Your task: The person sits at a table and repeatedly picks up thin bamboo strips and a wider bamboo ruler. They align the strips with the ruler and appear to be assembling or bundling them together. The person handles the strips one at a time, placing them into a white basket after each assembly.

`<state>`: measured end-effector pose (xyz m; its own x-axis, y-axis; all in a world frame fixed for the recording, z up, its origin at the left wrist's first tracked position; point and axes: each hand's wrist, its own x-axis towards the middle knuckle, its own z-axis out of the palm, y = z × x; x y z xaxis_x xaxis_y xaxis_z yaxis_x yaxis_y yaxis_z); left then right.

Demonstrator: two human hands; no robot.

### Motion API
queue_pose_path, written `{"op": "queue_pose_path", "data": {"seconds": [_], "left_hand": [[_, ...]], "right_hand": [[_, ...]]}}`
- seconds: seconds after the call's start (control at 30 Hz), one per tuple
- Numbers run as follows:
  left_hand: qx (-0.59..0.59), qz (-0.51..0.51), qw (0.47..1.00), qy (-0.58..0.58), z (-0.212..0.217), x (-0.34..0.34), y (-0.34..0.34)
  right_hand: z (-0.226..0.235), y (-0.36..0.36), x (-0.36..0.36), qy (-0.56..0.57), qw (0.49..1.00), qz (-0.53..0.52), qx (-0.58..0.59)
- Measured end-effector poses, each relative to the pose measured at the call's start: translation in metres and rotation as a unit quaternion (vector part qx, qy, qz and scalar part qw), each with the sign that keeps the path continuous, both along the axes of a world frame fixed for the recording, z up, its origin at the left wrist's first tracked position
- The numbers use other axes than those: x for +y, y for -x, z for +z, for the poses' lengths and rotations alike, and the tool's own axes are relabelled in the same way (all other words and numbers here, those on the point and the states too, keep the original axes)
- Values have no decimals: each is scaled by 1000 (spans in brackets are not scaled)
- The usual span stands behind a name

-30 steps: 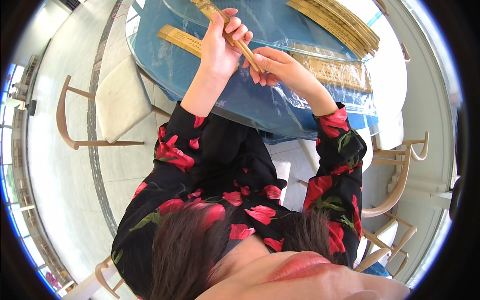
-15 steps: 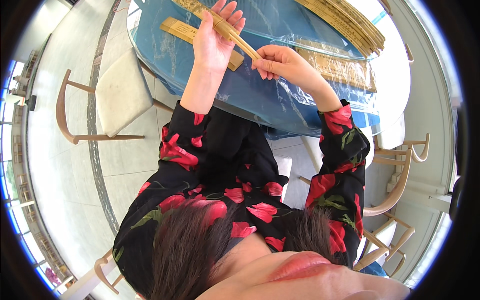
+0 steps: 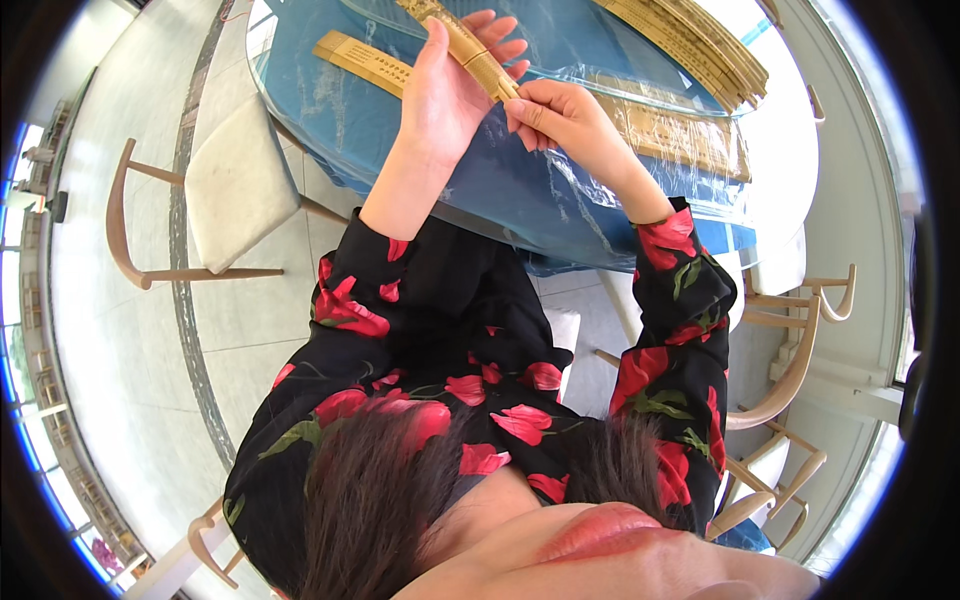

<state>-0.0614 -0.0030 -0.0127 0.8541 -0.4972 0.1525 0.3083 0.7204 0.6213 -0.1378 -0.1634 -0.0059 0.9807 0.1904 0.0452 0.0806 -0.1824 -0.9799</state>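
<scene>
Slim printed gold paper sleeve (image 3: 465, 50) held above the blue, wrinkled-plastic-covered table (image 3: 500, 210), long axis far left to near right, pale slender stick ends (image 3: 509, 92) protruding near right. Left hand (image 3: 445, 95) loosely spread, sleeve across its palm; right hand (image 3: 563, 115) pinched closed on the stick ends. Left hand partly hides a flat gold paper strip (image 3: 360, 62); layered gold strips (image 3: 690, 45) far right, clear-plastic-wrapped tan bundle (image 3: 680, 140) nearer.

Slim gold sleeve (image 3: 463, 45) aslant between the 2 hands (image 3: 445, 100) (image 3: 565, 112), pale stick ends (image 3: 508, 90) at its lower mouth.
</scene>
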Motion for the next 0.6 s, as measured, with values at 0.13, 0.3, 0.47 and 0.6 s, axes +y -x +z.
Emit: {"op": "queue_pose_path", "data": {"seconds": [0.13, 0.3, 0.47, 0.6], "left_hand": [[20, 38, 992, 123, -3, 11, -38], [11, -17, 983, 182, -23, 15, -57], [0, -45, 974, 221, -25, 10, -52], [-54, -79, 971, 218, -37, 12, -51]], "right_hand": [[-1, 0, 2, -2, 999, 44, 25], [-1, 1, 5, -1, 998, 60, 7], [-10, -2, 5, 15, 1000, -4, -3], [-13, -6, 8, 33, 999, -31, -2]]}}
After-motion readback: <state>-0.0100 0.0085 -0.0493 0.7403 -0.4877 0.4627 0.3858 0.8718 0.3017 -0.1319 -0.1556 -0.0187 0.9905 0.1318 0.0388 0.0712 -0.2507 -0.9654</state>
